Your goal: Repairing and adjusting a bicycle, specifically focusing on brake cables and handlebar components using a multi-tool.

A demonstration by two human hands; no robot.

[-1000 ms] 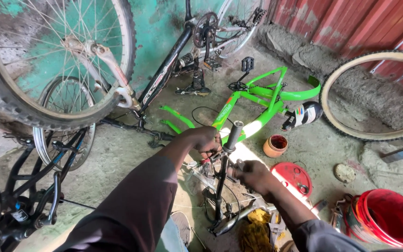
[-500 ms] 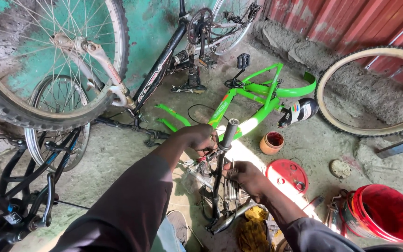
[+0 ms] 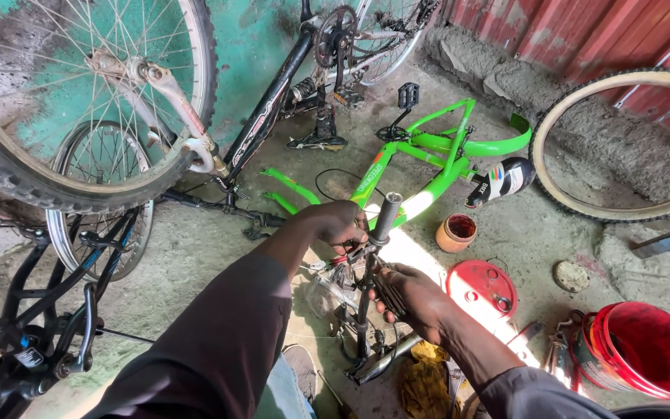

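The left hand [image 3: 340,223] closes its fingers around the upper end of a black handlebar [image 3: 371,268] just under the grey grip [image 3: 388,215], apparently to keep the bar upright and stop it from turning. The right hand [image 3: 412,299] wraps the bar lower down, fingers curled around the stem area where cables and small fittings gather; what it presses there is hidden by the fingers, so I cannot tell whether it also holds a tool. The bar stands nearly vertical over the concrete floor [image 3: 195,256], between the person's knees, with its lower end near a yellow rag [image 3: 428,380], which seems to lie close for wiping. A green bicycle frame [image 3: 428,167] lies flat on the floor just beyond the hands, its saddle [image 3: 505,180] beside it, stripped and out of the way. A small clay-coloured pot [image 3: 457,232] and a red lid [image 3: 484,289] sit within easy reach to the right, and a red bucket [image 3: 645,349] stands farther right. A black bicycle [image 3: 273,101] stands upturned against the green wall, and a loose tyre [image 3: 583,209] leans by the red metal sheeting.
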